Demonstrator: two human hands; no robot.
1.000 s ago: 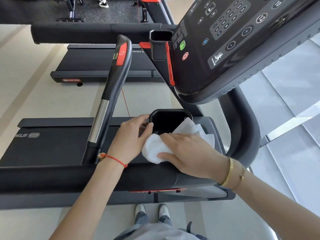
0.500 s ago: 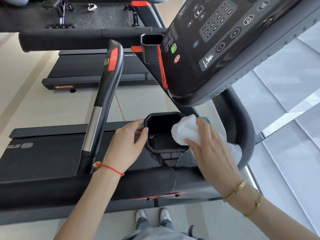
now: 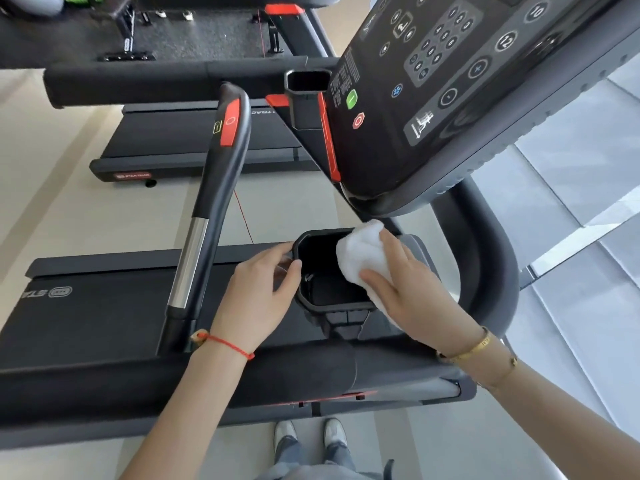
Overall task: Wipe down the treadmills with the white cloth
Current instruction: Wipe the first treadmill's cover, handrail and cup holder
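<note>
Treadmill [image 3: 104,317] frame and belt fill the space under both hands, its dark console [image 3: 467,98] tilted above and beyond the right hand [image 3: 412,292]. A second treadmill [image 3: 194,143] stands farther out, past the left hand [image 3: 256,299], across a strip of pale floor [image 3: 69,209]. A black handrail [image 3: 221,188] with a red insert and a silver section rises just left of the left hand. Between the hands sits the black cup holder [image 3: 332,303], open at the top. The left hand, fingers loosely curled, grips the holder's left rim, thumb on the edge; a red string circles that wrist. The right hand reaches in from the right, fingers spread and bent over the bunched white cloth [image 3: 360,258], pressing it against the holder's right inner wall and rim; the cloth's tail trails under the palm. Gold bracelets sit on the right wrist. Below the arms, two grey shoes [image 3: 308,434] stand on the floor.
</note>
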